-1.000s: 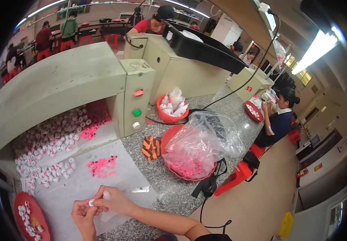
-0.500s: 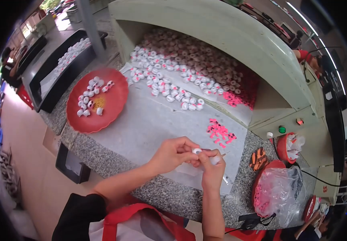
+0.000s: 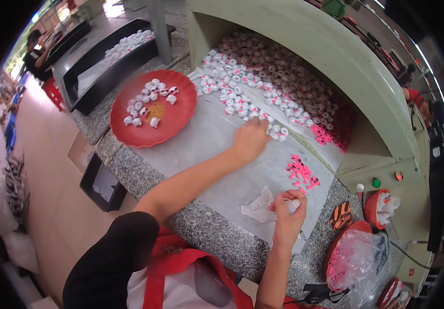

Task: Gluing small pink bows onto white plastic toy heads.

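My left hand [image 3: 253, 139] reaches to the near edge of a heap of small white round pieces with pink marks [image 3: 237, 100]. Its fingers are curled down against the pieces, and the fingertips are mostly hidden. Lower right, my right hand [image 3: 289, 219] is closed around a small white bottle-like object [image 3: 293, 206]. A crumpled white cloth or tissue [image 3: 259, 207] lies beside that hand on the white paper sheet [image 3: 211, 154]. Flat pink cut pieces [image 3: 300, 172] are scattered just beyond it.
A red scalloped plate [image 3: 175, 113] with several white pieces stands left. The pale green arched housing [image 3: 304, 36] rises over the heap. At right are an orange-and-black striped piece [image 3: 341, 215], a red cup [image 3: 371, 208] and a plastic bag [image 3: 358, 252]. A black tray [image 3: 83, 98] stands far left.
My hands have parted. The left went up and away to the heap; the right stays low with the white object. The white piece held between them no longer shows there. The view has shifted.
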Action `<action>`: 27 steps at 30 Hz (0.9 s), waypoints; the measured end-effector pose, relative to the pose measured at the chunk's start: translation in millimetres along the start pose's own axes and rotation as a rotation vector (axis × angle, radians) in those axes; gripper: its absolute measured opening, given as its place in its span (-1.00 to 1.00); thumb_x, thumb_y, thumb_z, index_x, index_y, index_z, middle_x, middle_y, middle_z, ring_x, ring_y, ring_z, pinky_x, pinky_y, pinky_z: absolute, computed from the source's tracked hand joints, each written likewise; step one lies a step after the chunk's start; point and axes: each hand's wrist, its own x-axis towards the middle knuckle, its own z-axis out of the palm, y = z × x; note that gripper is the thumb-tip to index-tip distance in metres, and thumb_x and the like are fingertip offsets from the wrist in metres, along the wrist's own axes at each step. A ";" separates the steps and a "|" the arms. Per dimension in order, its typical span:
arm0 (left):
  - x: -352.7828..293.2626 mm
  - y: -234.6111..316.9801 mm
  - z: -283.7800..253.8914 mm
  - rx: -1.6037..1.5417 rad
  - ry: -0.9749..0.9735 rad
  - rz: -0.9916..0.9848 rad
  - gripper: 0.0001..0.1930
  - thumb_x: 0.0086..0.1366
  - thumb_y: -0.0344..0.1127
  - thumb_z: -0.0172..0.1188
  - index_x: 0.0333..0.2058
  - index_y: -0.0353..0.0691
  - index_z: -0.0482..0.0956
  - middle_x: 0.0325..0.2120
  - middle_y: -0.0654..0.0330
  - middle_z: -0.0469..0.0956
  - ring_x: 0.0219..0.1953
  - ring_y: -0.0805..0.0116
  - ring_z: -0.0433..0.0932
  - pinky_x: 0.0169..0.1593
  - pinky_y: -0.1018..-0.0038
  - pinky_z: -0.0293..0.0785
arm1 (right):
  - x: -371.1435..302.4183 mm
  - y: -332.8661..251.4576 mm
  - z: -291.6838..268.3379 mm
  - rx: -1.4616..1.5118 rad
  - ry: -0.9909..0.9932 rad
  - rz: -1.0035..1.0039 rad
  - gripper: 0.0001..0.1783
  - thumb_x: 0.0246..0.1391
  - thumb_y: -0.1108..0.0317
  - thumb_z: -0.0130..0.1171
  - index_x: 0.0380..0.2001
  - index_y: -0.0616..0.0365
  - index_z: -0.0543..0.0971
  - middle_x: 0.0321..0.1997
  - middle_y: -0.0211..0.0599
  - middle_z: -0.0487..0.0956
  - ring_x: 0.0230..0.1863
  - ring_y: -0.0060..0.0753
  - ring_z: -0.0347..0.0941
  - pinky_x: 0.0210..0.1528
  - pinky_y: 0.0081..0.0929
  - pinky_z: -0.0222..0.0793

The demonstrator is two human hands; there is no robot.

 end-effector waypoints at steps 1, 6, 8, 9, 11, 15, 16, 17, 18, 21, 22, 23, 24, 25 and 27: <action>2.6 3.4 7.9 0.006 0.007 -0.016 -0.77 -0.05 -0.30 0.21 -0.41 -0.25 0.44 -0.46 0.02 0.43 -0.43 0.07 0.46 -0.37 0.29 0.40 | 2.6 3.6 -4.8 -0.068 0.036 -0.091 -0.69 -0.10 0.52 0.11 -0.25 0.22 0.30 -0.35 -0.31 0.37 -0.49 -0.53 0.36 -0.39 -0.59 0.37; -28.5 24.9 -28.8 -1.333 -0.583 -0.459 -0.74 0.08 -0.38 0.14 -0.23 -0.29 0.43 -0.35 0.13 0.47 -0.34 0.25 0.53 -0.29 0.48 0.48 | -0.1 -3.4 -21.0 0.028 0.020 -0.179 -0.60 -0.10 0.61 0.02 -0.14 0.20 0.23 -0.25 -0.22 0.36 -0.38 -0.46 0.37 -0.22 -0.49 0.37; -41.1 31.9 -55.3 -1.570 -0.640 -0.596 -0.72 0.11 -0.40 0.11 -0.18 -0.30 0.42 -0.33 0.15 0.48 -0.30 0.29 0.52 -0.26 0.52 0.47 | -7.9 -17.3 -17.9 0.134 0.024 -0.172 -0.62 -0.10 0.61 0.00 -0.14 0.20 0.25 -0.23 -0.13 0.39 -0.36 -0.46 0.37 -0.23 -0.51 0.38; -45.8 34.1 -64.9 -1.810 -0.678 -0.737 -0.70 0.14 -0.42 0.08 -0.12 -0.31 0.40 -0.31 0.17 0.48 -0.27 0.32 0.51 -0.23 0.57 0.47 | -8.3 -23.7 -18.0 0.127 0.061 -0.160 -0.62 -0.10 0.61 0.00 -0.14 0.20 0.25 -0.23 -0.13 0.39 -0.36 -0.46 0.37 -0.23 -0.51 0.38; -51.6 33.3 -78.4 -1.764 -0.649 -0.752 -0.68 0.13 -0.45 0.08 -0.11 -0.33 0.38 -0.31 0.16 0.48 -0.28 0.31 0.51 -0.22 0.57 0.47 | -8.4 -33.1 -20.7 0.097 0.056 -0.118 -0.70 -0.06 0.54 0.00 -0.18 0.23 0.30 -0.23 -0.10 0.41 -0.38 -0.48 0.37 -0.34 -0.59 0.38; -58.7 36.3 -77.5 -1.622 -0.607 -0.735 -0.63 0.08 -0.51 0.11 -0.08 -0.33 0.36 -0.28 0.13 0.48 -0.26 0.33 0.50 -0.19 0.57 0.46 | -12.3 -33.4 -21.0 0.171 0.244 -0.318 -0.68 -0.11 0.40 0.05 -0.22 0.26 0.35 -0.32 -0.25 0.39 -0.44 -0.58 0.33 -0.50 -0.71 0.28; -59.5 38.9 -74.7 -1.636 -0.637 -0.735 -0.63 0.08 -0.51 0.11 -0.08 -0.33 0.36 -0.28 0.13 0.48 -0.26 0.33 0.50 -0.19 0.57 0.46 | -14.1 -25.2 -26.3 0.041 0.281 -0.374 -0.66 -0.17 0.37 0.08 -0.26 0.28 0.36 -0.32 -0.29 0.36 -0.37 -0.54 0.32 -0.40 -0.65 0.30; -62.1 39.8 -74.5 -1.593 -0.598 -0.635 -0.64 0.07 -0.54 0.11 -0.10 -0.34 0.38 -0.27 0.13 0.48 -0.24 0.34 0.49 -0.18 0.57 0.45 | -18.2 -27.5 -25.0 0.028 0.292 -0.371 -0.66 -0.17 0.37 0.08 -0.26 0.28 0.36 -0.32 -0.29 0.36 -0.37 -0.54 0.32 -0.40 -0.65 0.30; -64.3 41.7 -75.1 -1.547 -0.554 -0.537 -0.66 0.06 -0.57 0.11 -0.13 -0.34 0.40 -0.27 0.13 0.48 -0.22 0.36 0.47 -0.17 0.56 0.45 | -22.8 -32.6 -20.2 -0.047 0.298 -0.442 -0.67 -0.18 0.37 0.07 -0.29 0.29 0.37 -0.32 -0.28 0.36 -0.35 -0.51 0.32 -0.34 -0.61 0.29; -69.0 57.5 -84.8 -1.357 -0.436 -0.465 -0.70 0.02 -0.65 0.10 -0.20 -0.38 0.43 -0.27 0.15 0.46 -0.20 0.40 0.45 -0.17 0.56 0.45 | -34.2 -35.5 -12.6 -0.128 0.272 -0.521 -0.73 -0.20 0.41 0.04 -0.35 0.32 0.39 -0.33 -0.26 0.38 -0.31 -0.45 0.34 -0.20 -0.51 0.27; -71.7 57.8 -82.9 -1.353 -0.433 -0.472 -0.70 0.02 -0.65 0.10 -0.20 -0.38 0.43 -0.27 0.15 0.46 -0.20 0.40 0.45 -0.17 0.56 0.45 | -37.0 -34.2 -12.7 -0.174 0.240 -0.526 -0.73 -0.20 0.42 0.05 -0.36 0.32 0.39 -0.34 -0.25 0.39 -0.31 -0.45 0.34 -0.21 -0.52 0.27; -74.0 57.5 -80.5 -1.264 -0.359 -0.321 -0.70 0.01 -0.66 0.10 -0.20 -0.39 0.42 -0.27 0.15 0.44 -0.20 0.41 0.45 -0.17 0.56 0.45 | -38.9 -33.5 -12.2 -0.218 0.211 -0.533 -0.73 -0.21 0.42 0.06 -0.36 0.32 0.39 -0.34 -0.24 0.41 -0.31 -0.45 0.34 -0.22 -0.53 0.27; -75.3 56.6 -79.0 -1.169 -0.286 -0.171 -0.70 0.00 -0.68 0.10 -0.21 -0.40 0.41 -0.27 0.15 0.42 -0.20 0.41 0.45 -0.17 0.55 0.45 | -39.9 -33.1 -11.1 -0.215 0.209 -0.530 -0.73 -0.21 0.42 0.06 -0.36 0.32 0.39 -0.34 -0.24 0.41 -0.31 -0.45 0.34 -0.22 -0.53 0.27; -74.9 54.4 -79.0 -1.165 -0.287 -0.174 -0.70 0.00 -0.68 0.10 -0.21 -0.40 0.41 -0.27 0.15 0.42 -0.20 0.41 0.45 -0.17 0.55 0.45 | -40.6 -32.7 -9.9 -0.240 0.184 -0.545 -0.73 -0.21 0.43 0.07 -0.36 0.32 0.40 -0.35 -0.23 0.41 -0.31 -0.46 0.34 -0.23 -0.55 0.28; -74.0 52.1 -78.9 -1.081 -0.299 -0.095 -0.66 -0.02 -0.69 0.11 -0.20 -0.39 0.39 -0.27 0.13 0.39 -0.20 0.40 0.45 -0.17 0.54 0.46 | -41.7 -32.4 -10.1 -0.267 0.167 -0.556 -0.74 -0.21 0.43 0.08 -0.36 0.32 0.40 -0.35 -0.23 0.42 -0.32 -0.46 0.35 -0.24 -0.56 0.28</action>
